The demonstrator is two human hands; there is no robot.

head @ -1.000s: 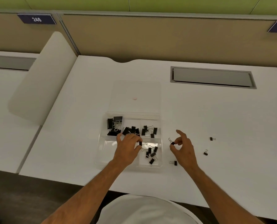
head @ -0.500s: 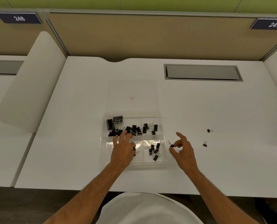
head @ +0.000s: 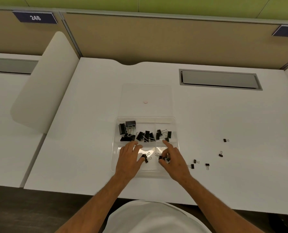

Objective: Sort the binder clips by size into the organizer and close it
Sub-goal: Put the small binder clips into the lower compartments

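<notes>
**Most clips sorted, a handful still out on the desk**

Both hands are down in the clear organizer (head: 176, 132), working its near row. The left hand (head: 129, 159) pinches a small binder clip (head: 145, 157) between thumb and fingertips over the near middle compartment. The right hand (head: 174, 159) has its fingers drawn together around a cluster of small clips (head: 163, 158) in the near right compartment, though whether it is gripping one or letting it go I cannot tell.

The far row looks settled: large clips (head: 127, 131) in the far left compartment, medium clips (head: 145, 136) in the far middle, smaller clips (head: 163, 135) in the far right.

What remains, as I judge it: five loose clips (head: 207, 165) lie on the desk to the right of the organizer (three near its right wall, two well apart from it). The lid (head: 146, 91) lies flat on the desk, just beyond the organizer's far edge, so closing has not yet been done.
</notes>
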